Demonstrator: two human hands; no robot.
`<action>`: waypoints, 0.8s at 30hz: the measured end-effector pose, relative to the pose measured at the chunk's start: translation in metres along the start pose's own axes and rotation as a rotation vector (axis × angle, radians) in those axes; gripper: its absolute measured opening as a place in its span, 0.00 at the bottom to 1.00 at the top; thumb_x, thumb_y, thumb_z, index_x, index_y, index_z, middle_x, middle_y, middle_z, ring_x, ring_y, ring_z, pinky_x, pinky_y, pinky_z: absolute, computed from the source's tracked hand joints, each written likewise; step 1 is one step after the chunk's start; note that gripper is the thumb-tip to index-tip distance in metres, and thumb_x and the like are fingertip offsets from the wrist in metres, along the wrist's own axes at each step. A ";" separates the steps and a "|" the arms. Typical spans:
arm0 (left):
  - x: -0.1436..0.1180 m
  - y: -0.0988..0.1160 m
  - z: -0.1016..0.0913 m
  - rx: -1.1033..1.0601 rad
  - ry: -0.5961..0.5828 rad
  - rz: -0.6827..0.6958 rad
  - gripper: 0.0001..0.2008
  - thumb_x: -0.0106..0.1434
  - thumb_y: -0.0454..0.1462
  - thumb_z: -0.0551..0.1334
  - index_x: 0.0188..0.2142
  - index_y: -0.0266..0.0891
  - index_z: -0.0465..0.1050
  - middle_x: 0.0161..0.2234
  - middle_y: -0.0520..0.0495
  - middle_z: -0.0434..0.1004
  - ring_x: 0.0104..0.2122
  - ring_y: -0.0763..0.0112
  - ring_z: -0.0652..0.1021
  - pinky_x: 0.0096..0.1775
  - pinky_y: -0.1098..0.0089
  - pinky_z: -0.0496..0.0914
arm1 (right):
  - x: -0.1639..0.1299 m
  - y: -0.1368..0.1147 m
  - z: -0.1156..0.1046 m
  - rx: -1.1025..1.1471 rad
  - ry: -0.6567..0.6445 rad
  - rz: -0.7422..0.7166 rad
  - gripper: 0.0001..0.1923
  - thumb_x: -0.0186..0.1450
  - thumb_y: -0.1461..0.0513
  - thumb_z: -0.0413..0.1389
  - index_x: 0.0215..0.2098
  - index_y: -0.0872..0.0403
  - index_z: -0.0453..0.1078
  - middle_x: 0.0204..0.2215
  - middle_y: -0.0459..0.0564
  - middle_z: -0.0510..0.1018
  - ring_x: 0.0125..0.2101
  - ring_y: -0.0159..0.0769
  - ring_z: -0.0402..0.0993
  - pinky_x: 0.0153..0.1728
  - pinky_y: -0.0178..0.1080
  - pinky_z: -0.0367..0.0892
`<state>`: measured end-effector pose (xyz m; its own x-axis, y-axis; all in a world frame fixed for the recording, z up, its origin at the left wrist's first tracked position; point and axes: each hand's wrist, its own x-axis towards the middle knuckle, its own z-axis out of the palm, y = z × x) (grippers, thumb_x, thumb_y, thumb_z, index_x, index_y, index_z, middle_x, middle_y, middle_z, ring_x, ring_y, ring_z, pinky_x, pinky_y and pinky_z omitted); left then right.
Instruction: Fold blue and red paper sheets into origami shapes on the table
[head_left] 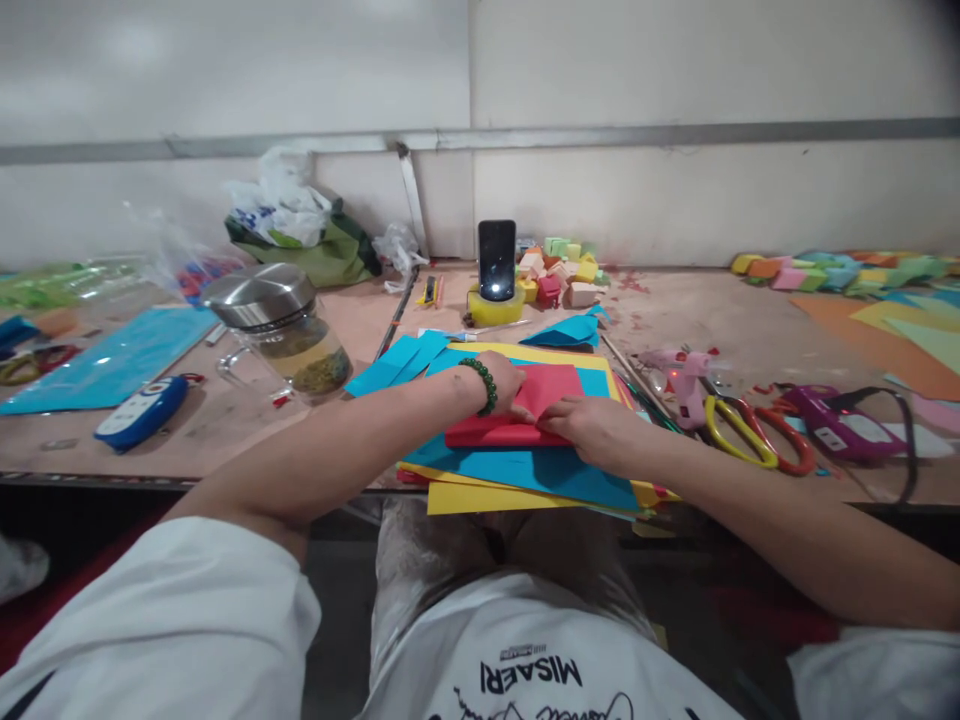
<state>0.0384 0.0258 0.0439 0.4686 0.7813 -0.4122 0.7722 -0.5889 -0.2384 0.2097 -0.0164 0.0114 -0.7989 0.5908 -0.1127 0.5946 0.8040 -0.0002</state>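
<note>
A sheet of red paper (556, 380) lies on a stack of blue and yellow sheets (517, 467), its near edge folded or rolled into a strip. My left hand (501, 378), with a green bead bracelet (487, 388) at the wrist, is curled over the red paper from the left, fingertips on it. From the right, my right hand (589, 425) pinches the near folded part. The two hands are close together but apart. Loose blue paper pieces (397, 362) lie left of the stack.
A glass tea mug (289, 345) and a blue-white device (142, 412) stand left. Behind the stack, a phone (496, 258) leans upright on a yellow tape roll (495, 305). To the right are a pink glue gun (682, 378), scissors (739, 432) and a purple device (844, 425).
</note>
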 end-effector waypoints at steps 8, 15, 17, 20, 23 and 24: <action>0.003 -0.001 -0.003 0.021 -0.010 0.019 0.30 0.62 0.57 0.57 0.48 0.33 0.74 0.41 0.33 0.80 0.38 0.52 0.79 0.36 0.65 0.67 | -0.019 -0.013 0.007 -0.032 0.033 0.082 0.22 0.63 0.72 0.48 0.53 0.58 0.71 0.48 0.61 0.77 0.44 0.43 0.73 0.40 0.40 0.71; 0.006 -0.003 0.000 -0.010 0.048 0.020 0.33 0.58 0.62 0.57 0.43 0.36 0.77 0.39 0.35 0.81 0.38 0.53 0.79 0.37 0.65 0.67 | -0.029 -0.020 0.016 -0.105 0.101 0.057 0.23 0.63 0.73 0.47 0.55 0.64 0.69 0.47 0.65 0.76 0.44 0.47 0.73 0.42 0.46 0.72; 0.007 -0.003 0.001 -0.028 0.060 0.016 0.32 0.56 0.62 0.59 0.42 0.36 0.77 0.37 0.35 0.81 0.37 0.53 0.79 0.37 0.65 0.67 | -0.028 -0.022 0.016 -0.110 0.088 0.056 0.24 0.63 0.73 0.48 0.57 0.63 0.68 0.46 0.64 0.76 0.43 0.46 0.73 0.41 0.45 0.72; 0.008 -0.003 0.001 -0.025 0.047 0.001 0.32 0.56 0.60 0.60 0.44 0.35 0.77 0.38 0.34 0.81 0.37 0.51 0.79 0.37 0.64 0.67 | -0.025 -0.026 0.014 -0.092 0.066 0.027 0.25 0.62 0.73 0.50 0.57 0.60 0.67 0.46 0.61 0.76 0.42 0.44 0.72 0.40 0.43 0.71; 0.007 -0.002 0.000 -0.009 0.024 -0.002 0.31 0.57 0.60 0.60 0.45 0.36 0.77 0.39 0.34 0.81 0.38 0.51 0.79 0.37 0.65 0.67 | -0.025 -0.029 0.014 -0.077 0.058 0.007 0.21 0.64 0.72 0.50 0.55 0.60 0.69 0.45 0.60 0.76 0.42 0.43 0.71 0.40 0.42 0.70; 0.007 -0.002 0.000 -0.002 0.019 -0.002 0.31 0.57 0.60 0.59 0.45 0.36 0.76 0.39 0.34 0.81 0.38 0.52 0.79 0.37 0.65 0.67 | -0.025 -0.030 0.015 -0.077 0.057 0.004 0.20 0.64 0.71 0.50 0.54 0.60 0.70 0.45 0.60 0.76 0.42 0.43 0.71 0.40 0.42 0.70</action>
<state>0.0404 0.0324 0.0419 0.4753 0.7863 -0.3947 0.7741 -0.5870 -0.2372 0.2136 -0.0564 -0.0009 -0.8017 0.5952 -0.0560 0.5909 0.8031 0.0769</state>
